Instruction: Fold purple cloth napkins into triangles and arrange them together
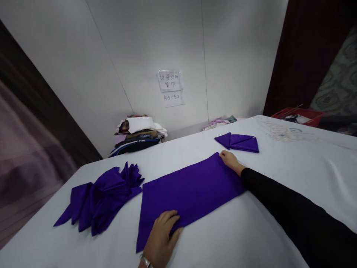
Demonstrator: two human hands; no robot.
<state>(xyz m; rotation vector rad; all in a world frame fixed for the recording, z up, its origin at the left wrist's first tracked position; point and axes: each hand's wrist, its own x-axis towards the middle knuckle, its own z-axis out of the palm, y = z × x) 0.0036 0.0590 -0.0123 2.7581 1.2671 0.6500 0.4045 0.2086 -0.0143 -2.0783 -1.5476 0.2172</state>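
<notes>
A purple cloth napkin (186, 190), folded into a long rectangle, lies flat on the white-covered table. My left hand (164, 232) rests on its near left part, fingers stretched out and thumb at the near edge. At the far right corner, my right hand (230, 160) has its fingers closed in a pinch on the cloth. Just beyond that corner sits a second purple napkin, folded flat with pointed ends (240, 142). To the left is a loose, crumpled heap of purple napkins (104, 199), close to the left edge of the rectangle.
Behind the table's far edge stands a pile of folded clothes (139, 132), with more fabric (219, 122) to its right. A red basket (314, 116) is at the far right. Handwritten paper signs (170, 87) hang on the wall. Pale embroidery marks the tablecloth (292, 133).
</notes>
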